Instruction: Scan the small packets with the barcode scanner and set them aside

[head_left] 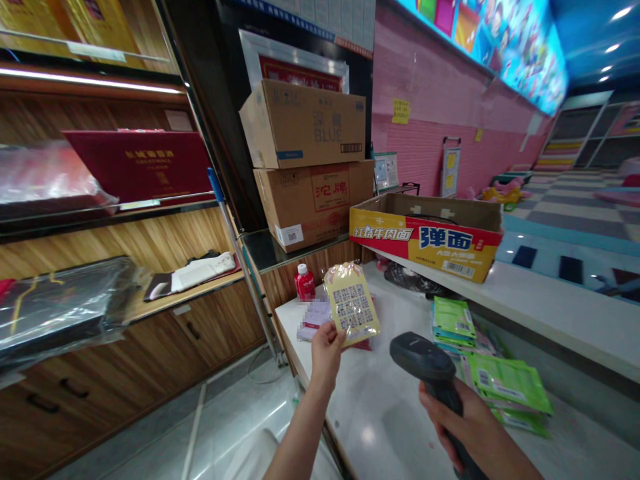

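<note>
The grip of the left hand (327,343) is pinched on the lower edge of a yellow, clear-wrapped packet (355,303), raised over the counter (373,407) with its picture grid facing the wearer. The right hand's (457,417) grip is wrapped round the handle of a black barcode scanner (424,357), near the packet but not touching it. Seemingly, 1 packet is lifted and ready; whether it is scanned cannot be told. Farther right, 2 piles topped with green packets (507,380) lie unheld, done or left unclear. Beyond stands a noodle carton (425,237).
</note>
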### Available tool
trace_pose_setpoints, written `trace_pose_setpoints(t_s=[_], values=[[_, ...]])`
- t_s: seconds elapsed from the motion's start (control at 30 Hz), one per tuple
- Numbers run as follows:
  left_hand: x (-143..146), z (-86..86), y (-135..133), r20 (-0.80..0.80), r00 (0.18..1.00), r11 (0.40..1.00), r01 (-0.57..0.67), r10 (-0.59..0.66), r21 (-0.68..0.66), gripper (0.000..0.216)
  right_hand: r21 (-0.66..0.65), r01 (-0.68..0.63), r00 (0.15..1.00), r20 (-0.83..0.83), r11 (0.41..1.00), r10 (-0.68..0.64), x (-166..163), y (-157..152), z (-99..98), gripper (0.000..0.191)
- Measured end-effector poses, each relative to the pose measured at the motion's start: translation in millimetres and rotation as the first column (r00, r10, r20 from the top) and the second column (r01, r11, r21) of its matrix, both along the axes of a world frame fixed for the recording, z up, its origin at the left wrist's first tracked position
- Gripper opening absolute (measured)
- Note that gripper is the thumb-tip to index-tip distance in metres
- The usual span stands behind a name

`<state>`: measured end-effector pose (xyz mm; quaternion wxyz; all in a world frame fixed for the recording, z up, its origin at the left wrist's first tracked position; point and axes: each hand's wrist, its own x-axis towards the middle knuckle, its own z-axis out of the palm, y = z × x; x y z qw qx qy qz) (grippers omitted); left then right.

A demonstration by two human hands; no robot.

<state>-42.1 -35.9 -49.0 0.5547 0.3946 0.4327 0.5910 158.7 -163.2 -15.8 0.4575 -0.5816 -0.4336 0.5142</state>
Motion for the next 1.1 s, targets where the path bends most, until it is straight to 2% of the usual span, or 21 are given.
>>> trace_pose_setpoints(t_s=[0.1, 0.2, 0.3, 0.4, 0.53, 0.73, 0.8, 0.83, 0.87, 0.93, 1.0, 1.07, 1.1], values=[[3.4, 1.1, -3.7, 0.024, 1.0, 1.0, 0.019, -0.019, 0.001, 0.036, 0.005, 0.037, 0.999, 0.005, 0.999, -0.037, 2.2, 0.5, 5.0, 0.04], [-0.6, 1.5, -4.1, -0.002, 0.998, 0.998, 0.055, -0.055, 0.005, 0.036, 0.02, 0.138, 0.99, -0.036, 0.99, -0.137, 12.2, 0.5, 15.5, 0.046], [-7.9, 1.9, -3.2, -0.066, 0.982, 0.984, 0.177, -0.179, -0.025, 0.038, 0.037, 0.239, 0.965, -0.117, 0.97, -0.233, 27.8, -1.2, 29.9, 0.049], [-10.7, 1.4, -4.3, -0.135, 0.924, 0.933, 0.347, -0.357, -0.097, 0.038, 0.075, 0.317, 0.934, -0.2, 0.945, -0.297, 42.7, -4.6, 44.1, 0.047], [-4.0, -3.9, -10.8, -0.198, 0.833, 0.854, 0.485, -0.517, -0.188, 0.036, 0.077, 0.381, 0.893, -0.289, 0.921, -0.346, 56.0, -9.2, 55.7, 0.045], [15.6, -18.8, -26.0, -0.214, 0.744, 0.756, 0.533, -0.633, -0.381, 0.034, 0.1, 0.417, 0.874, -0.319, 0.904, -0.368, 65.3, -11.6, 59.5, 0.042], [24.7, -19.4, -31.2, -0.229, 0.66, 0.683, 0.592, -0.715, -0.427, 0.033, 0.11, 0.419, 0.873, -0.322, 0.901, -0.366, 66.1, -11.6, 59.9, 0.041], [29.4, -18.1, -33.7, -0.292, 0.604, 0.664, 0.601, -0.741, -0.445, 0.031, 0.116, 0.417, 0.875, -0.321, 0.901, -0.364, 66.1, -11.6, 60.2, 0.041], [34.0, -15.7, -36.3, -0.404, 0.541, 0.675, 0.582, -0.738, -0.453, 0.028, 0.118, 0.415, 0.876, -0.318, 0.902, -0.362, 66.0, -11.5, 60.5, 0.04], [41.9, -8.8, -41.2, -0.693, 0.379, 0.765, 0.502, -0.613, -0.403, 0.027, 0.112, 0.414, 0.877, -0.315, 0.904, -0.363, 65.5, -11.3, 61.1, 0.039], [47.5, -1.6, -46.0, -0.872, 0.223, 0.825, 0.487, -0.435, -0.287, 0.047, 0.106, 0.417, 0.875, -0.317, 0.903, -0.367, 65.1, -10.9, 61.4, 0.038], [51.2, 2.9, -51.0, -0.92, 0.139, 0.794, 0.563, -0.366, -0.231, 0.078, 0.117, 0.415, 0.877, -0.316, 0.902, -0.362, 64.9, -10.4, 61.3, 0.038], [52.9, 3.7, -53.6, -0.92, 0.114, 0.762, 0.604, -0.374, -0.235, 0.085, 0.125, 0.41, 0.88, -0.314, 0.903, -0.357, 64.9, -10.2, 61.3, 0.038]])
